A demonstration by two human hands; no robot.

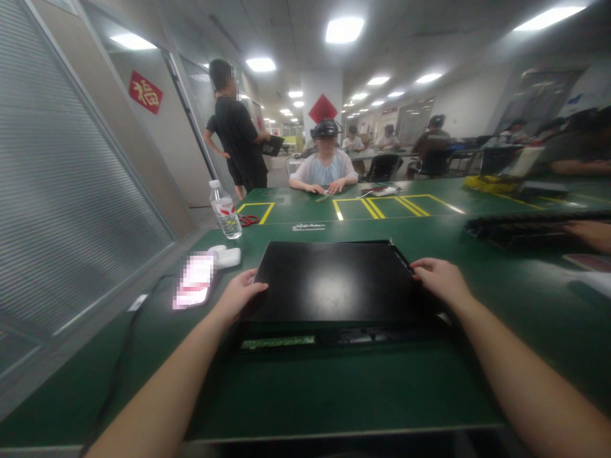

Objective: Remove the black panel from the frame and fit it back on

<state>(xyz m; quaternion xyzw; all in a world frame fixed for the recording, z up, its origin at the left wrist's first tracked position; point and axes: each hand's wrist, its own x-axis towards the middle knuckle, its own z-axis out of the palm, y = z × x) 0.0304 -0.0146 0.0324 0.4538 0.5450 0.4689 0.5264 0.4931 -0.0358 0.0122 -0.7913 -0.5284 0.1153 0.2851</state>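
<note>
A flat, glossy black screen panel [329,280] lies in front of me, over a dark frame [327,335] that shows past its near side and far right corner. A narrow green circuit board strip [279,342] is visible along the near side. My left hand [238,296] grips the panel's left edge, thumb on top and fingers at the side. At the right edge, my right hand [442,280] is closed in a pinch by the upper right corner. Whether it also holds the frame there is hard to tell.
To the left are a lit phone [195,280], a white case [226,257], a water bottle [225,210] and red-handled scissors [249,221]. Small pale parts [309,226] lie beyond the panel. A person [324,165] sits opposite; another's hand [592,234] is at right beside black parts [510,230].
</note>
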